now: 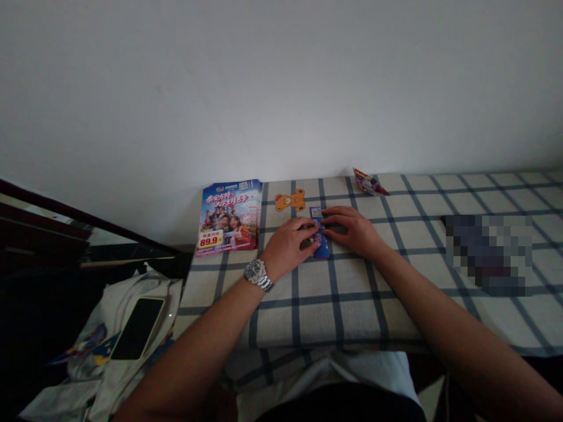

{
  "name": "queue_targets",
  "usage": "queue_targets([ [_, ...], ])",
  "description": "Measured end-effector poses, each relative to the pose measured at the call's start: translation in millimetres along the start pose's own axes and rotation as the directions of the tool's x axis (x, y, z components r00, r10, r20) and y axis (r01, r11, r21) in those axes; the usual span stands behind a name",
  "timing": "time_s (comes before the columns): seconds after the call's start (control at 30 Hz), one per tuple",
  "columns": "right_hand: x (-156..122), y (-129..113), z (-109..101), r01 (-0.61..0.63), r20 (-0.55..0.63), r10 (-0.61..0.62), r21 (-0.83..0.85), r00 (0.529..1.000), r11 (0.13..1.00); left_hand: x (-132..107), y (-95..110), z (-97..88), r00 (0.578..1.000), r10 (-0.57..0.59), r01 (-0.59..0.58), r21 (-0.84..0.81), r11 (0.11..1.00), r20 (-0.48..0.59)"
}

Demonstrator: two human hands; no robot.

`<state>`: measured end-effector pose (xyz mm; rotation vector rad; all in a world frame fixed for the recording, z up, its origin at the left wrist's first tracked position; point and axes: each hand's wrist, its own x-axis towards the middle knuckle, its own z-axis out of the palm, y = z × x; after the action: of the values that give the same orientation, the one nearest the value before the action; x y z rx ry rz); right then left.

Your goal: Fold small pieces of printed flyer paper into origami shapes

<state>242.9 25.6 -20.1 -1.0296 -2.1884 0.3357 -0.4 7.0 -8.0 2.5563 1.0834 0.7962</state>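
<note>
A narrow blue folded flyer [323,249] with a QR code at its far end lies on the checked tablecloth, in front of me. From the left, my left hand [290,243] has its fingers curled onto the flyer's middle, a silver watch on the wrist. My right hand [352,230] holds the flyer's right edge with bent fingers; the fingertips' exact grip is partly hidden. Left of the hands lies a stack of printed flyers [229,217], the top one showing "89.9". A bear-shaped cutout [290,201] rests just beyond my left hand.
Near the wall stands a folded colourful paper piece [369,183]. A dark, pixelated item [484,252] lies on the right of the checked tablecloth [290,316]. Below the table's left edge, a phone [138,328] sits on a pale bag. The wall runs along the table's far side.
</note>
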Motion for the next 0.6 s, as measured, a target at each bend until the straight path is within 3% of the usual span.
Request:
queue_targets([
  [0.6,0.7,-1.7,-4.6,-0.041,0.047,0.041,0.007,0.998,0.999,0.8,0.8,1.8,1.0,-0.012,0.012,-0.01,1.0,0.015],
])
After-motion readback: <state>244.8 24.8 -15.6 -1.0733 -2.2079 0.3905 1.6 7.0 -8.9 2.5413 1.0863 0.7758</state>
